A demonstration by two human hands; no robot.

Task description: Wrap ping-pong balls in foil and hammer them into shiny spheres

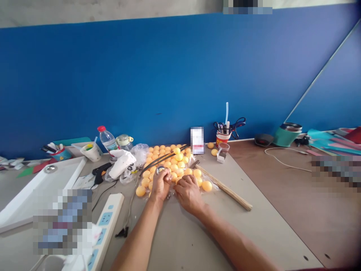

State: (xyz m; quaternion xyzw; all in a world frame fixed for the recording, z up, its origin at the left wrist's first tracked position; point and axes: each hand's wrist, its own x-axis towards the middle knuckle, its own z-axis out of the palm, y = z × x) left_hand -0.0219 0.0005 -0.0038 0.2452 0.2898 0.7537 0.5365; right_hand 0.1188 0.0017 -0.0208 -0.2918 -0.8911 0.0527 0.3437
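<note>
Both my hands rest at the near edge of a heap of orange ping-pong balls lying on the grey tabletop. My left hand is closed around a small round silvery thing that shows above the fingers. My right hand lies palm down beside it, fingers curled onto the balls, and what it grips is hidden. A dark thin band runs across the heap toward my left hand.
A wooden stick lies right of the heap. To the left are a white glue gun, a black one, a power strip, a water bottle, a white tray. A cup of scissors and a teal pot stand by the blue wall.
</note>
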